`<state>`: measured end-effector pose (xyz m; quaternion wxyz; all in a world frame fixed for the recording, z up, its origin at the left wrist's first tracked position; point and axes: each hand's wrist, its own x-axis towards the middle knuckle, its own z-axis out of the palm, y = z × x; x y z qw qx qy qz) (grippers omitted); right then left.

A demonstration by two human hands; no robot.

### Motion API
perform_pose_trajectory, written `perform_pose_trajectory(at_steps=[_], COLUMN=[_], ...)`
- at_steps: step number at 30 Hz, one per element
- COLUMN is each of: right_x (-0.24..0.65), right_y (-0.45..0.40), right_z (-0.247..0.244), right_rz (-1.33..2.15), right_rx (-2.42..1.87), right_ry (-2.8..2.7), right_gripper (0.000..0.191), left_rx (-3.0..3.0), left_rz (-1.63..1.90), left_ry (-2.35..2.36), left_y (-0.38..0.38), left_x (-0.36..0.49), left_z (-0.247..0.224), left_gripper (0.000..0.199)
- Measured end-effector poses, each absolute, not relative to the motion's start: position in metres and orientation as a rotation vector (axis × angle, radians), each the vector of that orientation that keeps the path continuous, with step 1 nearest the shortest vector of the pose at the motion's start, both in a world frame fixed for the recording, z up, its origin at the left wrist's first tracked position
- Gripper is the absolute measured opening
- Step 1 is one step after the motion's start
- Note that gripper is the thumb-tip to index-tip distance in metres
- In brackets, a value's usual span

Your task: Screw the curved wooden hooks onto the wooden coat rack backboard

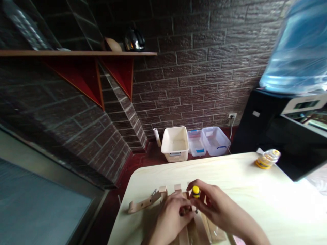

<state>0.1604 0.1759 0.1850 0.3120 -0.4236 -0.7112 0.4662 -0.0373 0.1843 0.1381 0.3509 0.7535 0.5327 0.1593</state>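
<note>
Near the front of the pale table (230,170), my right hand (211,200) is closed round a screwdriver (196,191) with a yellow-topped handle, held upright. Its tip points down at a small dark screw beside my left fingers. My left hand (173,212) presses with bent fingers on a wooden assembly of long slats (200,226); its thumb and forefinger are close together at the screw. A curved wooden piece with dark holes (144,204) lies to the left. Clear plastic wrapping (216,233) is at the right of the slats.
A clear jar with a yellow base (267,159) stands at the table's back right. Beyond the table are a cream basket (175,143) and two clear bins (216,141) on the floor. A black water dispenser (255,126) stands right, a wall shelf (76,53) upper left.
</note>
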Motion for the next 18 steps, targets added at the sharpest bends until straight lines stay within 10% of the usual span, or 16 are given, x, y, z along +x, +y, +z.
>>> perform_pose_trajectory(at_steps=[18], right_x=[0.160], right_y=[0.173], right_z=[0.165], right_rz=[1.240], right_rx=[-1.232], right_ry=[-1.925], right_gripper=[0.004], left_rx=[1.898], left_rz=[0.564], left_ry=[1.273], left_y=[0.181], left_x=[-0.041], left_z=[0.122], left_gripper=[0.011])
